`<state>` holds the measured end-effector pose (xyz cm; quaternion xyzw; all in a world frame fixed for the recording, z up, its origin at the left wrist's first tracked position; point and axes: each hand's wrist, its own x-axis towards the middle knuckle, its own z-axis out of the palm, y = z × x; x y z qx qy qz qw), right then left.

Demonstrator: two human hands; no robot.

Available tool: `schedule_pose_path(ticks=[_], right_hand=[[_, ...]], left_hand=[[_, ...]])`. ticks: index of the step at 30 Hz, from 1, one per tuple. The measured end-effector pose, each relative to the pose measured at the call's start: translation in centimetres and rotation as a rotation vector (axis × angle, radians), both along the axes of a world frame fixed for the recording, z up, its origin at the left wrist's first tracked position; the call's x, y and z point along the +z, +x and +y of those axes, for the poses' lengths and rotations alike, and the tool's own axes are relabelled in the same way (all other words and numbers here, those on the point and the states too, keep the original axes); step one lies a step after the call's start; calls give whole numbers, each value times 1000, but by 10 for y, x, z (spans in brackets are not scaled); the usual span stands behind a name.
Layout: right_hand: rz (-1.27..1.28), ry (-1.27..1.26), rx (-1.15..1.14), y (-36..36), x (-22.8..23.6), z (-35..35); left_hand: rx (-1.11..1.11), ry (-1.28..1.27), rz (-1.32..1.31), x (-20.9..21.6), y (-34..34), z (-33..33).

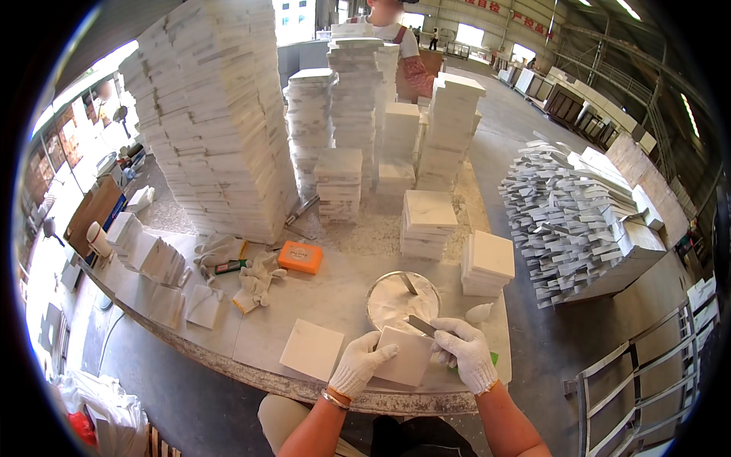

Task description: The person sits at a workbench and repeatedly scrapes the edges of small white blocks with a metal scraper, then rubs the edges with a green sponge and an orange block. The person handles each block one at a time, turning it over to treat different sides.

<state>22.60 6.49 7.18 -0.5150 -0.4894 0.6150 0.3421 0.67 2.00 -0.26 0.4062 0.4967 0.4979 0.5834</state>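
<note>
My left hand [362, 364], in a white knit glove, grips the left edge of a square white stone tile [403, 356] near the table's front edge. In my gloved right hand [464, 356] is a flat putty knife [421, 325], its blade pointing left over the tile's upper edge. Just beyond the tile stands a round bowl [387, 305] of white paste, with another blade [410, 283] resting in it. A second square tile [311, 349] lies flat to the left of my left hand. A bit of something green [494, 358] shows beside my right hand.
Tall tile stacks [205, 122] rise at the back left, with shorter stacks [428, 221] behind the bowl. An orange box [300, 257] and spare gloves [259, 282] lie left. A large pile of stone strips [567, 221] stands right, near a metal rack [632, 373]. A person [407, 53] stands behind the stacks.
</note>
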Motion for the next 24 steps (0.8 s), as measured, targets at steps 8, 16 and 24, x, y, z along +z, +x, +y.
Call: schedule_pose_path(ticks=[8,16,24], right_hand=[[-12,2,-1,0,-1,0],[-10,5,-9,-1,-1,0],[4,5,-14,-1,-2,-1]], left_hand=[[-4,-10,-6,2,0,0],[-7,-31,19,9,0,-1],[-5,-22,-12,4,0,0]])
